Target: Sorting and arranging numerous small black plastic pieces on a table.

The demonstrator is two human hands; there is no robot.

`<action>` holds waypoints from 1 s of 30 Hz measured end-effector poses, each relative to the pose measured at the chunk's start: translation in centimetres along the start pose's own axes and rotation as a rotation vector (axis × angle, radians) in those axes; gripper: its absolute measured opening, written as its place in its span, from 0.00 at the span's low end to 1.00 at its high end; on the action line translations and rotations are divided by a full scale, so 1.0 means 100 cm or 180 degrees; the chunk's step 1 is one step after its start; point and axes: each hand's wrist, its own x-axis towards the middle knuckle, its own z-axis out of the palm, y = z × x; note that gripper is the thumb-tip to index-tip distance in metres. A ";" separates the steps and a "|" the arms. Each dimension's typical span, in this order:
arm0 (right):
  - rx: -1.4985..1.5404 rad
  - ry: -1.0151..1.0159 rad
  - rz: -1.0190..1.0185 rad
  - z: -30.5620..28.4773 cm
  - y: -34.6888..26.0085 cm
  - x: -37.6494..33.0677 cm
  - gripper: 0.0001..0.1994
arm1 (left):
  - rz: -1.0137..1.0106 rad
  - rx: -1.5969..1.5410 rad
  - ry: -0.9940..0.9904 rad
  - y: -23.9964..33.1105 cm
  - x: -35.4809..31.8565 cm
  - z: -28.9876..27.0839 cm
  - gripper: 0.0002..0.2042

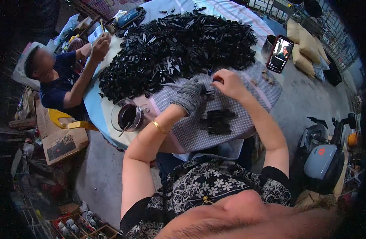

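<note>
My left hand (189,95), in a grey knit glove, is closed over the cloth-covered table (246,115). A small black piece (209,93) pokes out from its fingers toward my right hand. Bare and curled, my right hand (230,83) is beside it with thumb and fingertips pinched; something dark shows at the tips, too small to name. Beyond both hands spreads a large heap of glossy black elongated pieces (171,49). Closer to me, several similar black pieces lie grouped in rows (218,120) on the checked cloth.
Left of my forearm stands a glass cup (127,115) with dark liquid and a spoon. A phone (280,53) leans by a dark metal cup (268,44) at the right edge. Another person (59,79) sits at the left. A scooter (322,159) stands on the right.
</note>
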 end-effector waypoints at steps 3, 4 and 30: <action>-0.0184 -0.0014 -0.0563 -0.008 0.007 -0.007 0.09 | 0.0055 -0.0258 0.0493 -0.002 -0.006 0.004 0.20; -0.0394 -0.0062 -0.0874 -0.011 0.004 -0.009 0.09 | 0.0017 -0.0371 0.0688 -0.002 -0.007 0.005 0.20; 0.0127 -0.0271 -0.0457 -0.027 -0.013 -0.042 0.07 | 0.0310 -0.0519 0.0413 -0.001 0.001 0.010 0.12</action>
